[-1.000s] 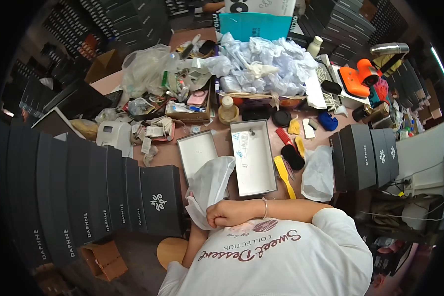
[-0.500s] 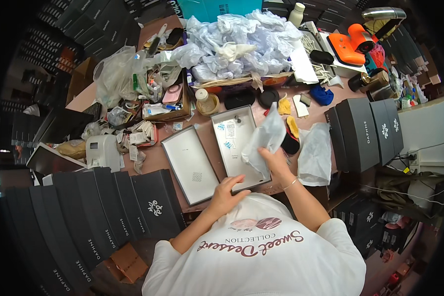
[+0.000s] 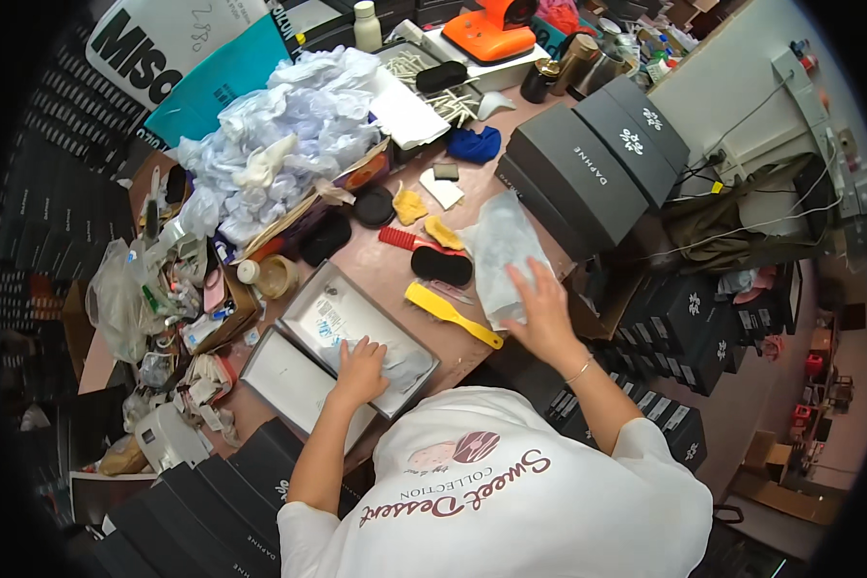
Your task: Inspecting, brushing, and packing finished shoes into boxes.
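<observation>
My left hand (image 3: 360, 372) lies with its fingers spread on a pale, thin-wrapped packet (image 3: 407, 367) inside an open shoe box (image 3: 380, 310). What the wrapping holds is hidden. Over at the right, my right hand (image 3: 543, 313) is open, thumb apart from the fingers, at the near end of a second pale wrapped packet (image 3: 506, 246) on the table. Whether its fingertips press on that packet I cannot tell. A shallow white-lined box lid (image 3: 284, 371) lies against the left side of the box.
A yellow-handled brush (image 3: 453, 314), a black oval pad (image 3: 441, 267) and a red comb-like strip (image 3: 405, 238) lie between box and second packet. Crumpled tissue (image 3: 289, 125) heaps up at the back. Closed dark shoe boxes (image 3: 573, 173) stand at right, more (image 3: 217, 501) at lower left.
The view has swung to the right. The packet that my right hand held has gone into the box, and my left hand now rests on it. My right hand has moved over to the second packet.
</observation>
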Action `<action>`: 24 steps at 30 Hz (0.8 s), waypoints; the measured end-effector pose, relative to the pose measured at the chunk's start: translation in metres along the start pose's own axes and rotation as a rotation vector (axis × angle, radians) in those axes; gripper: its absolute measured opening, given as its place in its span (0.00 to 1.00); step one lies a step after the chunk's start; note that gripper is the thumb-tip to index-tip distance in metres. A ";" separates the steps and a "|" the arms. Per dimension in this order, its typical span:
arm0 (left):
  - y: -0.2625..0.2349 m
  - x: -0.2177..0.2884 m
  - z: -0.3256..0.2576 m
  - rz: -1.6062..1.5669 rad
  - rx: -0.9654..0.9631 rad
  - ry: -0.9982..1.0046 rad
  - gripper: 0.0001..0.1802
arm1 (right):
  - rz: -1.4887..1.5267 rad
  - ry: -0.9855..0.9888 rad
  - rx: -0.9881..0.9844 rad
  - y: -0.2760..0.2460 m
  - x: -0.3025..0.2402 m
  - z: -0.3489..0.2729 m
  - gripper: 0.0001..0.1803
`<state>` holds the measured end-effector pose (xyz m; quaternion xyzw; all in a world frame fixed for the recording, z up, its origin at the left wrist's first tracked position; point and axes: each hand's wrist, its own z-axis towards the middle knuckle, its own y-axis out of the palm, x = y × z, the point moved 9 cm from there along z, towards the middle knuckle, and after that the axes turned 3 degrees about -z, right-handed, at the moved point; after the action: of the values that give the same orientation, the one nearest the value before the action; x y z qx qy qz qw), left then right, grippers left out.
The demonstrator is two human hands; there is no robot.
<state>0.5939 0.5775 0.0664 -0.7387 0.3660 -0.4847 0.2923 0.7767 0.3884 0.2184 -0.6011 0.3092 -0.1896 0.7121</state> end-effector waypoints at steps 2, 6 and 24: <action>-0.023 0.025 0.004 -0.226 0.132 0.094 0.27 | -0.076 0.201 0.083 0.014 0.074 -0.026 0.41; -0.030 0.068 0.064 -0.895 0.088 0.036 0.31 | 0.263 0.150 0.213 0.041 0.132 0.002 0.27; -0.069 0.009 0.021 -1.528 0.150 0.036 0.33 | 2.014 0.388 -0.974 0.074 -0.063 -0.031 0.41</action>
<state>0.6334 0.6103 0.1184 -0.7566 -0.2755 -0.5874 -0.0807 0.7024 0.4214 0.1571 -0.2526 0.7980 0.5197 0.1712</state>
